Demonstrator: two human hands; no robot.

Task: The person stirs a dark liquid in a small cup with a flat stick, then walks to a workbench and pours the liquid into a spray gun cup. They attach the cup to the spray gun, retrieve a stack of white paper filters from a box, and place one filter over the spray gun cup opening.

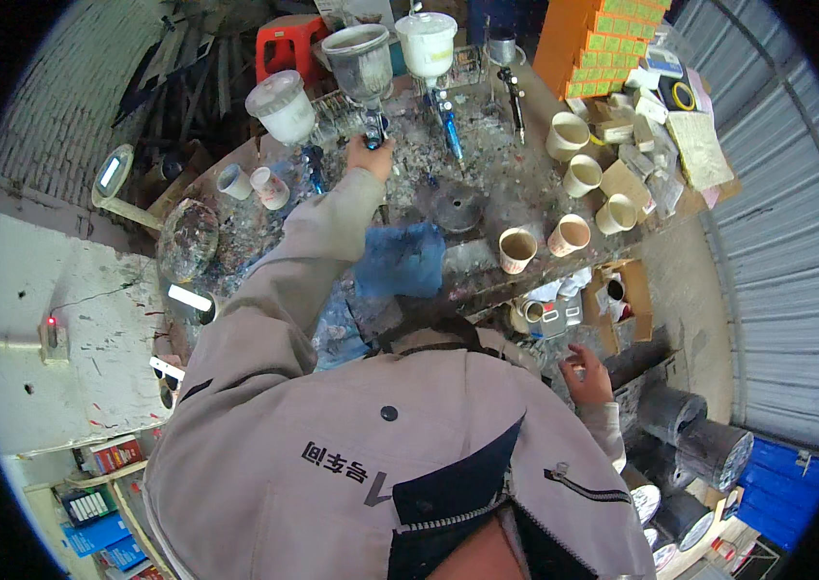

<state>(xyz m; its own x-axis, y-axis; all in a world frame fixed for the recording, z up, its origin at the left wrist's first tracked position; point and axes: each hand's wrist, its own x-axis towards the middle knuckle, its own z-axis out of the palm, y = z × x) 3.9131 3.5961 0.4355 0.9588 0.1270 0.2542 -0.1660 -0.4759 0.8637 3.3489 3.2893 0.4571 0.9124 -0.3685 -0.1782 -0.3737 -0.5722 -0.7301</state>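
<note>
My left hand (371,159) reaches over the worktable and is closed round the handle of a spray gun (373,124). A large grey cup (358,63) sits on top of that gun. Left of it stands another spray gun (313,169) under a white lidded cup (282,107). To the right is a blue-handled spray gun (448,126) with a white cup (427,45). My right hand (588,375) hangs low beyond the table's near right edge, fingers loosely bent and apart. No object is clearly visible in it.
A paint-stained table (487,198) carries a blue cloth (400,261), paper cups (517,250) and a black spray gun (514,101). Orange boxes (603,48) are stacked at far right. Below stand a cardboard box (630,304) and dark paint cans (714,452). A scale display (113,172) rises at left.
</note>
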